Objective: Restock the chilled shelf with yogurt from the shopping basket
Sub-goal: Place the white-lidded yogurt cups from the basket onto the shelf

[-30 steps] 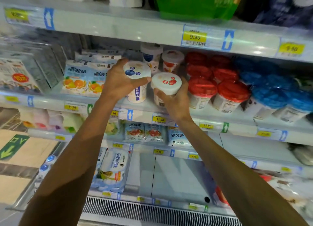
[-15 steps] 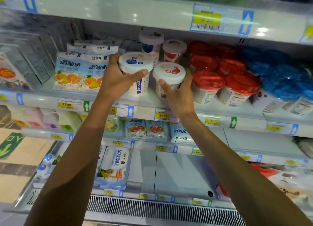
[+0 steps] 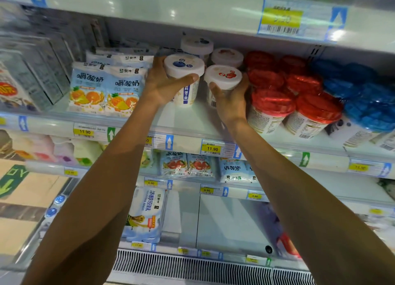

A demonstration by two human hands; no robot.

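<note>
My left hand grips a white yogurt cup with a blueberry lid, held upright over the chilled shelf. Beside it, my right hand holds a white yogurt cup with a strawberry lid. Both cups sit side by side in the gap between the pouches and the red-lidded cups. Behind them stand a second blueberry-lid cup and a second strawberry-lid cup. The shopping basket is not in view.
Orange-fruit yogurt pouches stand left of my hands. Red-lidded cups and blue-lidded cups fill the right. The upper shelf edge hangs close overhead. Lower shelves hold more pouches.
Both hands have pushed the two cups further back into the shelf gap. The view has tilted down and moved closer.
</note>
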